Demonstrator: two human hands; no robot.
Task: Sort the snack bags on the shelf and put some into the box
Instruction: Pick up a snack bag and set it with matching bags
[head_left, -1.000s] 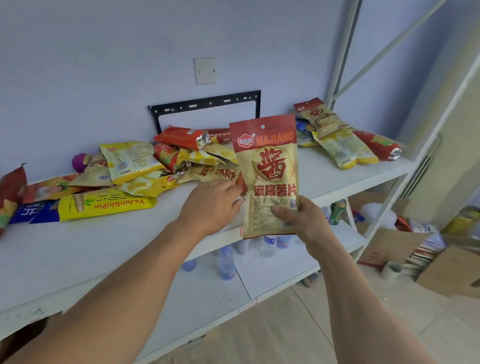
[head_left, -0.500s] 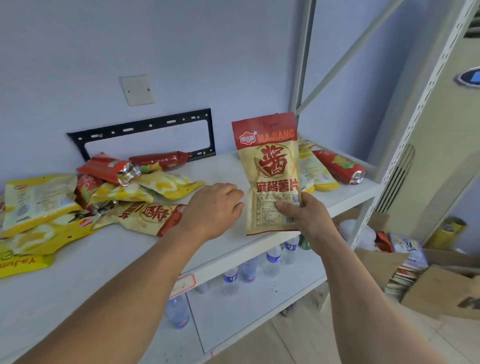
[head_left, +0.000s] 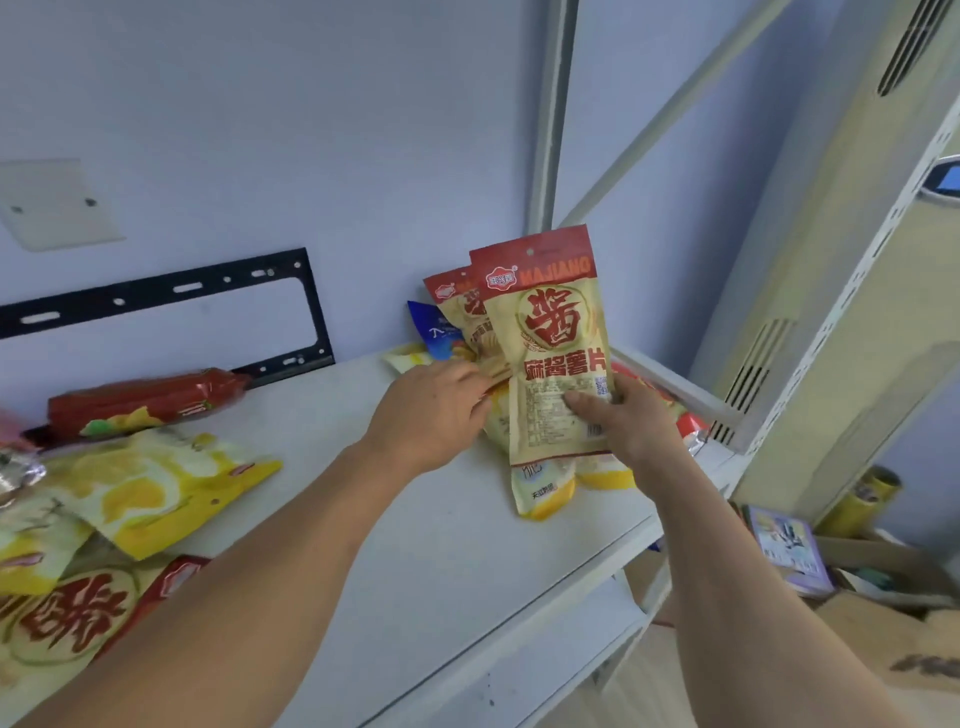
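Observation:
My right hand (head_left: 628, 421) grips a red-and-tan Majiang chip bag (head_left: 550, 332) upright over the right end of the white shelf (head_left: 426, 525). My left hand (head_left: 431, 410) pinches the lower edge of a second, matching Majiang bag (head_left: 460, 304) that stands just behind the first. Beneath them lie yellow snack bags (head_left: 543, 488), a blue bag (head_left: 439, 332) and a red bag (head_left: 693, 428). At the left end are more bags: a yellow one (head_left: 150, 483), a long red one (head_left: 145, 400) and another Majiang bag (head_left: 72, 618) lying flat.
A black wall bracket (head_left: 171, 296) and a white wall plate (head_left: 52, 202) sit behind the shelf. Shelf uprights (head_left: 550, 114) stand at the right. On the floor at lower right are cardboard boxes (head_left: 914, 644), a booklet (head_left: 789, 545) and a tape roll (head_left: 862, 499). A tall air conditioner (head_left: 810, 312) stands beyond.
Both hands moved right along the shelf to the right-hand pile. My left hand, free before, now holds a second Majiang bag. The right hand kept its bag upright.

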